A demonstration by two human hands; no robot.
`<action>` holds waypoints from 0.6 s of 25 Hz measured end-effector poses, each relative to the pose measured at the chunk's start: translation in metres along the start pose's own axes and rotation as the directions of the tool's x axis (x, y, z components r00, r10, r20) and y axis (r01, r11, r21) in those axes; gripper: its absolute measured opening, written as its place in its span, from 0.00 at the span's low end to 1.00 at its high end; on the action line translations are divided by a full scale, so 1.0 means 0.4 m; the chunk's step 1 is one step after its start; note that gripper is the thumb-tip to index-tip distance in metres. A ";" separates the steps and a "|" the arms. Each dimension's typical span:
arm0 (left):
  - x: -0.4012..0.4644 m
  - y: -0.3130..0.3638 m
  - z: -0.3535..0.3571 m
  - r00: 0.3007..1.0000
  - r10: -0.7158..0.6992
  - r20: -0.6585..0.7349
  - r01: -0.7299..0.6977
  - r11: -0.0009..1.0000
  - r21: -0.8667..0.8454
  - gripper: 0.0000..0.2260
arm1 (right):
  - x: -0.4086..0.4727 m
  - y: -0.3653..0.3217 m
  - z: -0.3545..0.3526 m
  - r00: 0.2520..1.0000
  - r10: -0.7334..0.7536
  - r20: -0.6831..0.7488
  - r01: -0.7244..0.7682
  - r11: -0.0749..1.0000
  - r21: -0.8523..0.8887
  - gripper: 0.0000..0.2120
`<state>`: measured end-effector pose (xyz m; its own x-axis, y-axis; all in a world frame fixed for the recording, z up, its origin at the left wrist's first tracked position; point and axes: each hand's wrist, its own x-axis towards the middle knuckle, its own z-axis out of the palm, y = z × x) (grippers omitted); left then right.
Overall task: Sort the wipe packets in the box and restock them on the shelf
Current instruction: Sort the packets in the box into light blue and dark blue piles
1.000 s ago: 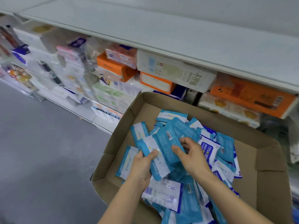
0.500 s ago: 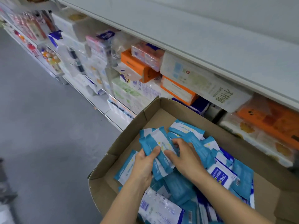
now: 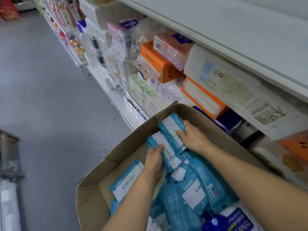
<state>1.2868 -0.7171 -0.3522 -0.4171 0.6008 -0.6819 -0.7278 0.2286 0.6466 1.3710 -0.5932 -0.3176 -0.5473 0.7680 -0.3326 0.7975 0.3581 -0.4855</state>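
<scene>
An open cardboard box (image 3: 93,205) holds a heap of blue-and-white wipe packets (image 3: 196,192). My left hand (image 3: 154,160) grips the lower end of a small stack of light blue packets (image 3: 166,147) in the box's far corner. My right hand (image 3: 191,136) lies over the upper packet (image 3: 171,125) of that stack, fingers curled on it. One packet (image 3: 126,179) lies flat on the box floor at the left. A dark blue packet (image 3: 236,220) sits at the bottom right.
A white shelf (image 3: 233,39) runs overhead on the right. Under it stand orange, white and pink tissue packs (image 3: 160,62). More shelves of goods stretch away up the aisle. Grey floor (image 3: 50,97) lies to the left, with a dark object (image 3: 8,155) at the left edge.
Both hands have gathered light blue packets from the heap's middle and moved them into the box's far corner. The view has swung left along the aisle.
</scene>
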 end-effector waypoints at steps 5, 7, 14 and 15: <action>-0.010 -0.009 -0.005 0.994 -0.010 -0.109 0.017 0.998 0.056 0.11 | -0.011 0.078 0.019 0.992 0.113 0.050 -0.103 0.980 -0.170 0.16; -0.011 -0.003 -0.002 0.991 -0.007 -0.132 0.016 0.998 0.069 0.09 | -0.016 0.100 0.016 0.988 0.147 0.050 -0.138 0.979 -0.150 0.15; 0.024 -0.002 0.030 0.990 0.069 -0.123 -0.048 0.984 0.171 0.09 | 0.004 0.083 0.015 0.990 0.129 -0.062 -0.120 0.983 0.136 0.13; 0.020 -0.008 0.026 0.989 0.104 -0.105 -0.075 0.965 0.251 0.10 | -0.003 0.083 0.020 0.992 0.118 -0.046 -0.114 0.989 0.092 0.17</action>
<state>1.2913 -0.7049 -0.3560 -0.5457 0.5376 -0.6428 -0.5342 0.3679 0.7611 1.3961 -0.5865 -0.3396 -0.4370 0.8285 -0.3502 0.8279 0.2183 -0.5166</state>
